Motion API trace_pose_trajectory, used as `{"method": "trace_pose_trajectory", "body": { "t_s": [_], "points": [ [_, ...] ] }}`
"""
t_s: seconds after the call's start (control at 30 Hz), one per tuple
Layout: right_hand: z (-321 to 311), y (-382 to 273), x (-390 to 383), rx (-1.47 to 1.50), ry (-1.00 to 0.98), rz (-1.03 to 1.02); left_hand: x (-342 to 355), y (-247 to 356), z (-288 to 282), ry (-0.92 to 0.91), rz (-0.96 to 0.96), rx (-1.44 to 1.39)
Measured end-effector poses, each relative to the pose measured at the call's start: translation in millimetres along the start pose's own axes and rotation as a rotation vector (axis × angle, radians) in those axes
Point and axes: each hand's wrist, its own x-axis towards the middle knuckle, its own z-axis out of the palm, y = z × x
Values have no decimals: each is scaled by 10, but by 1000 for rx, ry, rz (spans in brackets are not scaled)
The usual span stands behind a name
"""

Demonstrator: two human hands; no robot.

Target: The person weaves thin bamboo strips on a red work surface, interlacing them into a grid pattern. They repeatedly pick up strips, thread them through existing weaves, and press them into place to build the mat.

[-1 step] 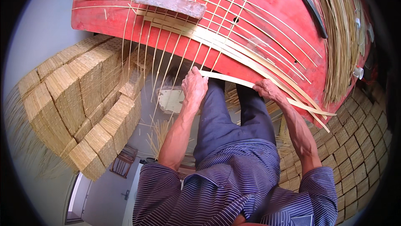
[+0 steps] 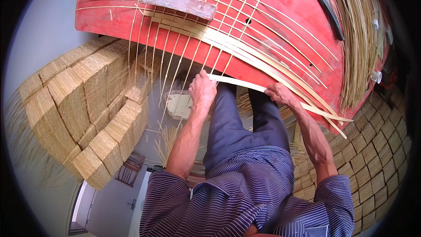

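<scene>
A pale flat strip (image 2: 237,81) is pulled between my hands below the front edge of a red board (image 2: 289,13). My left hand (image 2: 201,90) pinches its left end among hanging thin strips, and my right hand (image 2: 280,93) grips it farther right, with the end sticking out past the wrist. On the board lies an open grid of thin strips (image 2: 228,0), weighted by a pale, worn bar (image 2: 177,5). Several wider flat strips (image 2: 245,49) run across the grid near the front edge and reach beyond its right side.
A dark curved bar (image 2: 325,10) and long bundled strips (image 2: 353,44) lie at the board's right. Stacked woven blocks (image 2: 96,88) fill the left side; more woven pieces (image 2: 372,153) are at right. A pale seat (image 2: 177,105) and loose offcuts (image 2: 171,145) sit below the board.
My left hand has shifted very slightly to the left with the strip in it. My right hand looks unmoved.
</scene>
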Motion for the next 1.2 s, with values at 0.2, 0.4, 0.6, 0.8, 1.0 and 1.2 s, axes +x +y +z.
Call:
{"method": "trace_pose_trajectory", "body": {
  "t_s": [0.2, 0.4, 0.6, 0.8, 1.0, 1.2],
  "points": [
    [108, -420, 250, 94, -104, 59, 329, -654, 188, 244, 11, -91],
    [155, -432, 365, 150, -130, 99, 627, -949, 160, -38, -89, -438],
    [385, -617, 628, 125, -153, 97, 573, -1229, 20, 134, -273, -478],
    [339, -443, 521, -146, 53, -110, 730, -1338, -100, 548, -26, -282],
    [288, -414, 497, 139, -16, 22, 905, -1405, -243, 250, -95, -390],
    [348, -505, 644, 114, -1, -26, 950, -1643, -366, 261, -177, -471]
  ]
}}
